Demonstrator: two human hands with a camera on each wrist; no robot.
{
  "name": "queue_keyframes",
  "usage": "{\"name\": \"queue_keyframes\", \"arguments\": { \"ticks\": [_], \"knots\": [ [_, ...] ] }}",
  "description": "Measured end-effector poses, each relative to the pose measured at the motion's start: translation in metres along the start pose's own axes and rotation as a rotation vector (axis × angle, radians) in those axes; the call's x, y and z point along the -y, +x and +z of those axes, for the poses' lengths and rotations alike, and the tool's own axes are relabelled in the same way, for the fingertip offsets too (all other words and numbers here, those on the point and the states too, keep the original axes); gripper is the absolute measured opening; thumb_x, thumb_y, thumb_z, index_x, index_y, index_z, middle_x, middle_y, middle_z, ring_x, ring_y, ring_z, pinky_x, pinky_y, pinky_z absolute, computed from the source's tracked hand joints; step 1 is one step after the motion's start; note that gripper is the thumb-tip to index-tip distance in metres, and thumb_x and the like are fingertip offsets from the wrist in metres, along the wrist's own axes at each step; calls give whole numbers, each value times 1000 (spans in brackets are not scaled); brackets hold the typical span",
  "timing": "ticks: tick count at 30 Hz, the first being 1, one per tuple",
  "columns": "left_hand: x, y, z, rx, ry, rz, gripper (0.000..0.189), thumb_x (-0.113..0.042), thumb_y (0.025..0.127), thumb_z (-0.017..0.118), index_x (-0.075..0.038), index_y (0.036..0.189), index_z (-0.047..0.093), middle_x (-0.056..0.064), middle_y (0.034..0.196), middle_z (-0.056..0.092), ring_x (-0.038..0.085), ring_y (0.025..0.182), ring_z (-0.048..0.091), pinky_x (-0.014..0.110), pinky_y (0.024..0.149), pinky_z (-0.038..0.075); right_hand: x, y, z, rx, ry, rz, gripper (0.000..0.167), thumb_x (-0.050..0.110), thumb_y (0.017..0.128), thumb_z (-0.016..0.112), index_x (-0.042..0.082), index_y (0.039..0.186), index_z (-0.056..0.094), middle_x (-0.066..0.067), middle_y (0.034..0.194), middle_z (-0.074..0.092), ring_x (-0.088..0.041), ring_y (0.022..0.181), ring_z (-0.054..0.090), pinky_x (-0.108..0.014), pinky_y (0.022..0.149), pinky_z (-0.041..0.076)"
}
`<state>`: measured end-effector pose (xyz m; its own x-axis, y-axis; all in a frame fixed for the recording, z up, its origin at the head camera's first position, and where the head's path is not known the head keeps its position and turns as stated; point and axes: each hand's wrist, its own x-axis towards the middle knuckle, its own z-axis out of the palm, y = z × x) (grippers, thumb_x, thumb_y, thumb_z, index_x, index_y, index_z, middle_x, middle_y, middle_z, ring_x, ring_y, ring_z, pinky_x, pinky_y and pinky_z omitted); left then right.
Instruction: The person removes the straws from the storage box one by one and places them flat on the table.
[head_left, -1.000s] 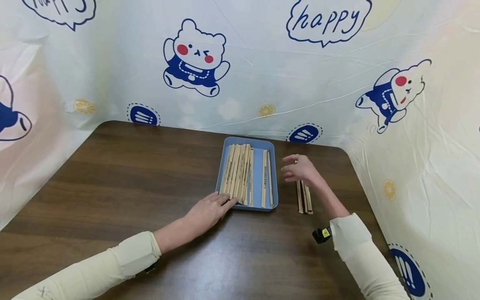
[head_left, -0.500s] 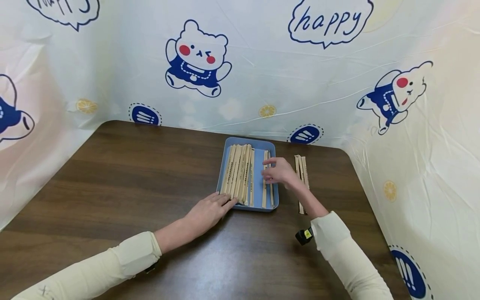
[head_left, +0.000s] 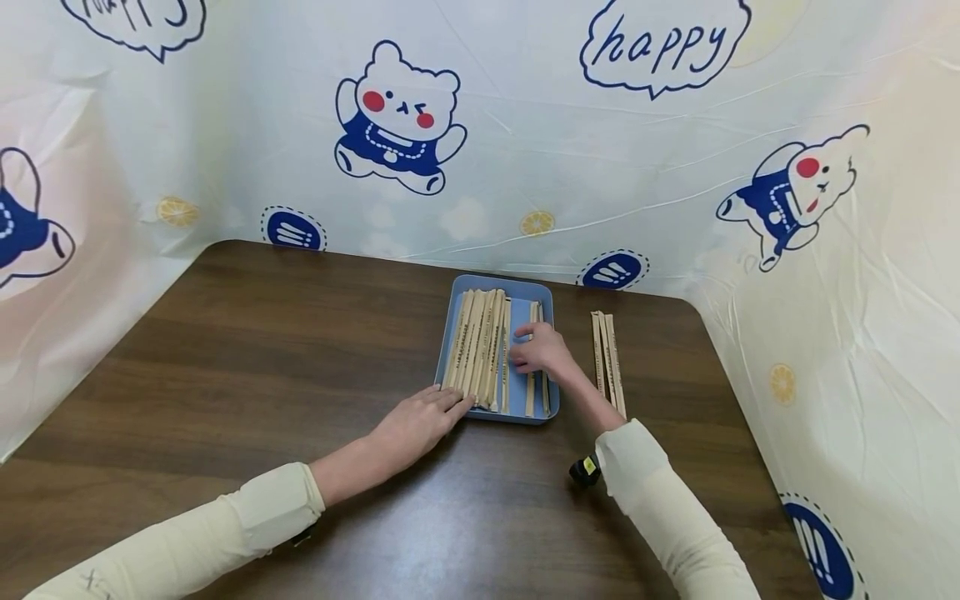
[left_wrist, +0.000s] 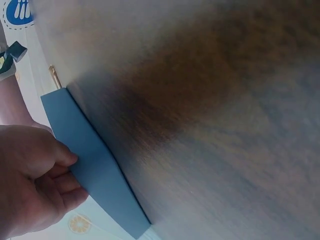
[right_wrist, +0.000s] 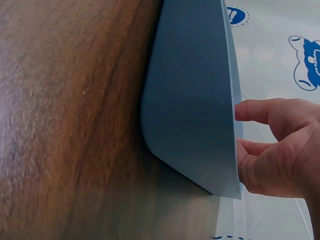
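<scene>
The right hand [head_left: 540, 350] has moved from beside the tray [head_left: 517, 402] to over it.
Printed cloth [head_left: 517, 142] backs the brown table [head_left: 262, 358]. The left hand [head_left: 415, 425], fingers relaxed, rests on the tray's near rim; the right's are parted, nothing visible between. Sticks [head_left: 475, 350] lie inside, more sticks [head_left: 607, 358] to the right.

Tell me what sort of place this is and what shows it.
Probably a makeshift tabletop workspace, perhaps curtained off for filming. Cartoon-printed sheeting hangs around a wood-grain table, which holds a blue tray of slim wrapped sticks. The wider room is hidden.
</scene>
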<state>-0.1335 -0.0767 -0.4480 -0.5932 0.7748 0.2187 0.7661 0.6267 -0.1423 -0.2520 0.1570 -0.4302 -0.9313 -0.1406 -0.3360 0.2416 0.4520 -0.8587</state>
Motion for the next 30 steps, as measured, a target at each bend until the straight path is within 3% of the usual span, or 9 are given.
{"name": "queue_keyframes", "arguments": {
  "ticks": [9, 15, 24, 26, 27, 30],
  "knots": [
    [1, -1, 6, -70, -6, 12, 46, 5, 86, 71, 2, 131, 62, 18, 123, 65, 30, 114, 63, 42, 101, 49, 1, 9, 9, -39, -5, 33, 47, -6, 86, 68, -7, 131, 54, -26, 106, 66, -33, 91, 72, -33, 70, 61],
    [1, -1, 6, -62, -5, 6, 45, 3, 87, 71, 2, 131, 61, 18, 124, 65, 29, 114, 63, 42, 101, 49, 1, 14, 12, -74, -83, 37, 46, -3, 85, 70, -7, 127, 55, -24, 103, 66, -27, 80, 73, -30, 65, 61],
    [1, -2, 5, -65, -28, 5, 44, 3, 88, 71, 2, 131, 62, 18, 123, 65, 29, 114, 63, 43, 101, 49, 7, 15, 16, -95, -194, 32, 38, -1, 84, 73, -6, 118, 57, -20, 95, 66, -27, 80, 71, -28, 62, 61],
    [1, -2, 4, -64, -32, 5, 44, 2, 88, 70, 2, 131, 62, 18, 123, 65, 30, 113, 63, 43, 101, 49, 7, 15, 16, -101, -204, 14, 15, -3, 83, 70, -2, 94, 59, -14, 79, 63, -27, 76, 71, -30, 61, 61],
    [1, -2, 4, -63, -31, 6, 44, 2, 88, 70, 2, 131, 61, 19, 123, 65, 30, 114, 63, 43, 102, 49, 7, 15, 16, -103, -208, 4, 13, -3, 83, 68, 1, 83, 56, -10, 72, 59, -26, 72, 71, -31, 61, 61],
    [2, -2, 4, -61, -25, 7, 44, 2, 88, 70, 2, 131, 61, 18, 122, 65, 30, 113, 64, 43, 101, 49, 6, 15, 16, -104, -213, -17, 37, -4, 83, 65, 12, 65, 36, 0, 57, 41, -23, 64, 68, -33, 60, 61]
  ]
}}
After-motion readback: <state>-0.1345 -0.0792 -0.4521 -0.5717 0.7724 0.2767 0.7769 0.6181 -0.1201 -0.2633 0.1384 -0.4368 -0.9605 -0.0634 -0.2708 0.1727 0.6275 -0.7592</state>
